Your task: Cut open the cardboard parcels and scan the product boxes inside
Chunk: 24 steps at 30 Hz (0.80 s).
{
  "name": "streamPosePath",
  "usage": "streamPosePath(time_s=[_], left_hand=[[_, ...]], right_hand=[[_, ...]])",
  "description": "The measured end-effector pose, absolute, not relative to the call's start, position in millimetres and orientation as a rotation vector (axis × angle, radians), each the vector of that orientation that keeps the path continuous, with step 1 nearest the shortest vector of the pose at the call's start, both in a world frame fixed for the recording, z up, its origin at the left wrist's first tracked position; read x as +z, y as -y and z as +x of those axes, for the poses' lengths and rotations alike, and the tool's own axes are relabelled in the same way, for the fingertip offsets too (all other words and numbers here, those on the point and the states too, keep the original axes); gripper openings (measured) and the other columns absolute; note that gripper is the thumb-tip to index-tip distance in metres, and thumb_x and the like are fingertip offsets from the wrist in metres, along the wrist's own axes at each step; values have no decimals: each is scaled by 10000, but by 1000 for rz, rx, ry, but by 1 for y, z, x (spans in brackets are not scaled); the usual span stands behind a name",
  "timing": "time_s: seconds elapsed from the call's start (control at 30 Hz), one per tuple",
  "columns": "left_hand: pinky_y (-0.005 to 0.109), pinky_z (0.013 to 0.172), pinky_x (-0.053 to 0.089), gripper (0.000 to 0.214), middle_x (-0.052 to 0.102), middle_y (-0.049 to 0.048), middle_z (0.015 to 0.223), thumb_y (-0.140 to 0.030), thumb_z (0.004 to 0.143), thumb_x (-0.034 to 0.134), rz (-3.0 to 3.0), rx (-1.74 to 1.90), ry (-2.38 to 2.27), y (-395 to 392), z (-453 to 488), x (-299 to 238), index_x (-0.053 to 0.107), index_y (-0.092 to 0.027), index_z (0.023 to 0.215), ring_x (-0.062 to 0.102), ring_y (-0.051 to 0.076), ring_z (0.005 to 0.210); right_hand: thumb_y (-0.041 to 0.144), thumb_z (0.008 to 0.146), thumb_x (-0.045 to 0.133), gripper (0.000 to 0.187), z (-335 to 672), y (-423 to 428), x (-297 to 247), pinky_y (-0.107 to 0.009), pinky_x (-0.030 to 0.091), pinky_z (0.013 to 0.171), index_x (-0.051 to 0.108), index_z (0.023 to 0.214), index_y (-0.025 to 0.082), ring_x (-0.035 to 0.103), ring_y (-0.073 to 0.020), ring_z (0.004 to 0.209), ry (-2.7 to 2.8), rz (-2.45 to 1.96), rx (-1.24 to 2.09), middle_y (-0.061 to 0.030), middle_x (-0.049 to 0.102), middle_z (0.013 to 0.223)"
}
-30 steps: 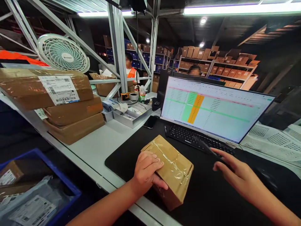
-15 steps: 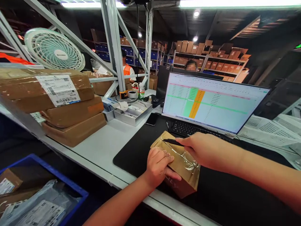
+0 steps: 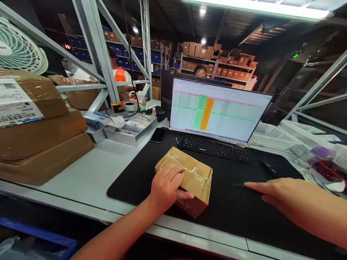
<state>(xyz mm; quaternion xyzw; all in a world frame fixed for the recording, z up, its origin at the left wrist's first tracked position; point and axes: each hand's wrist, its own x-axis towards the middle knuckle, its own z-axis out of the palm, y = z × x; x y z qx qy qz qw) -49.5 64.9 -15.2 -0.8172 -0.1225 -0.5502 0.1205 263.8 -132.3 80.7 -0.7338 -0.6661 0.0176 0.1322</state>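
A small brown cardboard box [image 3: 189, 162] sits at an angle on the black desk mat [image 3: 130, 173]. Crumpled clear tape runs along its top seam. My left hand [image 3: 168, 182] grips the box's near left side, fingers over the top and thumb along the front face. Away to the right of the box, above the mat, my right hand [image 3: 273, 191] is closed around a slim black box cutter [image 3: 239, 185]. Only the cutter's blurred tip shows past the fingers, dark against the mat.
Behind the box stand a keyboard [image 3: 211, 147] and a monitor [image 3: 217, 108]. A phone [image 3: 157, 135] and grey tray [image 3: 130, 133] lie at back left. Stacked parcels [image 3: 40, 141] rise on the left; white baskets [image 3: 271, 135] and a mouse [image 3: 268, 168] are right.
My right hand has lifted the box cutter off the box's taped top and swung right, over the mat. The left hand stays on the box. The view has turned to the right.
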Motion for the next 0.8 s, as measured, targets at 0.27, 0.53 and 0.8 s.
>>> streamPosePath(time_s=[0.27,0.53,0.8], left_hand=[[362,586,420,598,625,50,603,-682,952,315,-2251,-1605,316,-77,-35,-16,560,-226,653,573,199,588],[341,543,319,508,488,15,534,-603,927,392,-2355,-1567,374,-73,-33,-8,463,-244,575,433,175,529],[381,577,366,370,548,48,612,-455,907,390,-2470,-1298,578,-61,-38,1,558,-227,669,488,222,610]], right_hand=[[456,1014,373,509,250,97,59,-325,576,667,520,1441,220,672,-171,662,1739,-1995,112,-56,750,961],[289,1005,415,514,212,49,77,-473,503,1089,440,1517,253,576,-259,1311,1903,-1707,56,-51,578,1455],[312,1011,390,540,230,69,66,-450,573,965,388,1552,311,636,-280,1225,1804,-1854,-53,-29,596,1435]])
